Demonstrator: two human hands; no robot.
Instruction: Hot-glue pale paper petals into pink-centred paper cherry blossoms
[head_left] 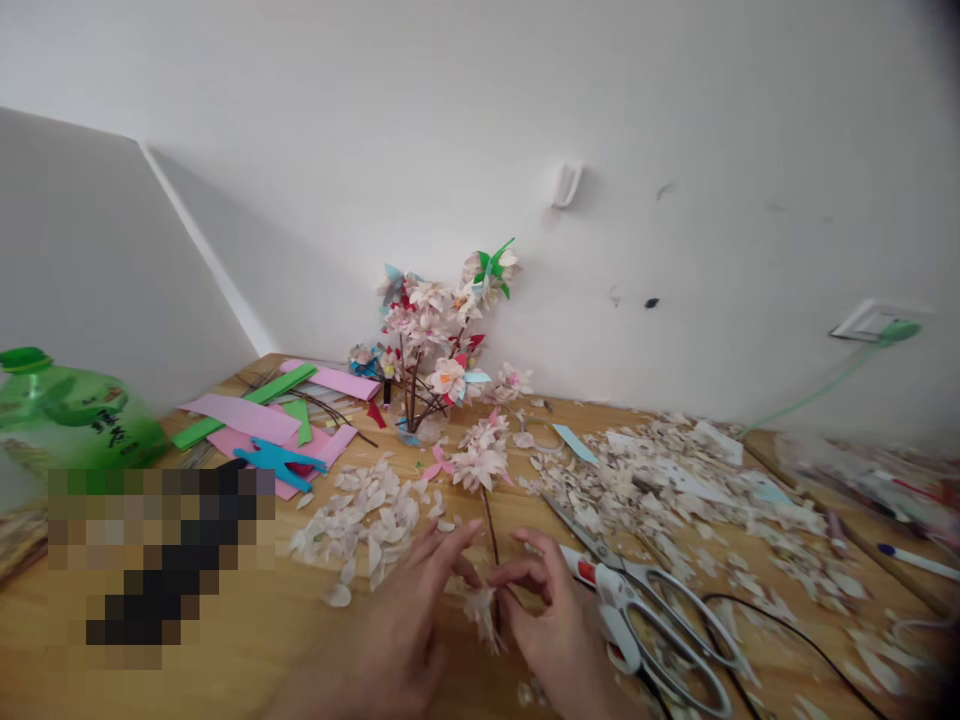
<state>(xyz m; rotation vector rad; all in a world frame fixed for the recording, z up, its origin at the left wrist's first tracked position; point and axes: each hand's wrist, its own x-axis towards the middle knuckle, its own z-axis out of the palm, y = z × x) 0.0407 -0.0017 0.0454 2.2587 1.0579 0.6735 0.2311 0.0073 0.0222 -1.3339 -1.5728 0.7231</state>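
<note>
Low in the centre, my right hand (536, 600) pinches a small pale petal flower (481, 612) on a thin dark stem. My left hand (427, 590) is beside it, fingers bent toward the flower; motion blurs them, and whether they touch it is unclear. Just beyond my hands lies a pale pink flower (480, 460) with a brown stem (491, 525) running toward me. Loose petals (367, 515) are heaped left of that stem. To the right of my right hand are grey-handled scissors (667, 620) and a white tool with a red part (616, 612).
Paper flowers (431, 330) stand in a small holder by the wall. Coloured paper strips (255, 420) and a green bottle (75, 410) are at the left. More petals (660, 490) cover the right side, where a black cable (795, 630) runs.
</note>
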